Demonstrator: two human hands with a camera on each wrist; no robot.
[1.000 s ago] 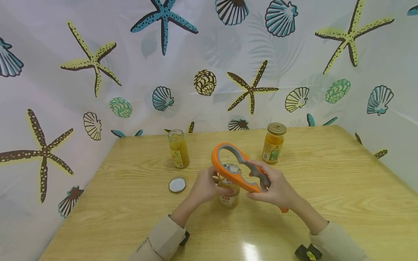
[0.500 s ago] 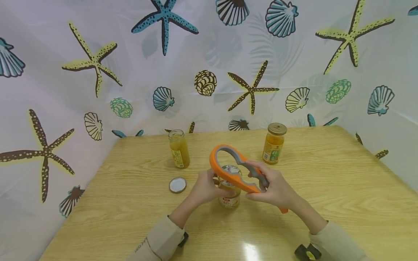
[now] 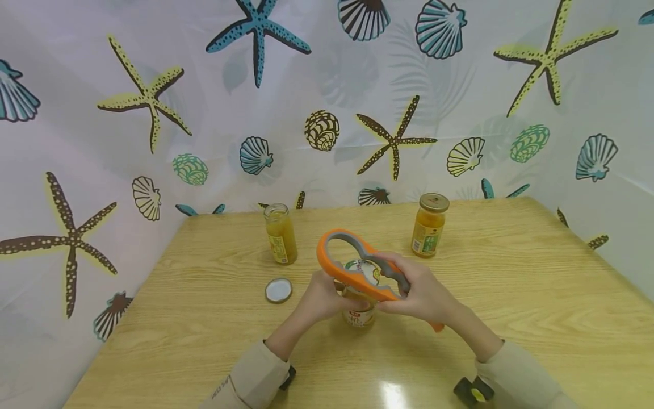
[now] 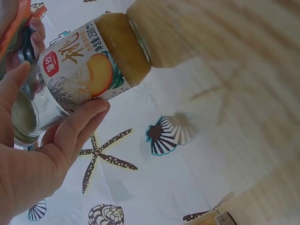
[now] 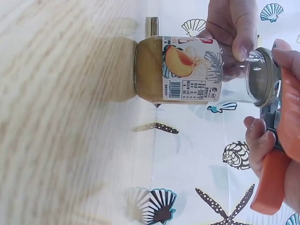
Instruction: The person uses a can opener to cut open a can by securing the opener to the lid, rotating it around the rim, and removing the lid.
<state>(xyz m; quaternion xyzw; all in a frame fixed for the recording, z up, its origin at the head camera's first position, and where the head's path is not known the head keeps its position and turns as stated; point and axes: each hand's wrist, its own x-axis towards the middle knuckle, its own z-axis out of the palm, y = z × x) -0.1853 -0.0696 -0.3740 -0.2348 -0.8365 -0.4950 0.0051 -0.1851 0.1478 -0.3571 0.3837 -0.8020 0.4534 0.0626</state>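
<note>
My left hand (image 3: 324,296) grips a glass jar (image 3: 359,318) around its upper part. The jar stands upright on the wooden table, its label showing a peach (image 5: 179,62) in the right wrist view. Yellowish contents fill its lower part, and the glass nearer the lid (image 3: 369,271) looks clear. My right hand (image 3: 421,287) holds an orange and grey jar opener (image 3: 352,278) by its handles. The opener's loop lies tilted over the jar's top and partly hides the lid. In the right wrist view, the opener is right at the lid's edge.
An uncapped jar (image 3: 281,238) with yellow contents stands at the back left. A loose lid (image 3: 278,290) lies in front of it, pale inside up. Back right stands a capped jar (image 3: 428,227). A cloth with starfish and shells hangs behind the table (image 3: 204,318).
My right hand and the jar opener have moved a little left and down, so the opener's loop sits lower over the jar. The left hand and jar have hardly moved.
</note>
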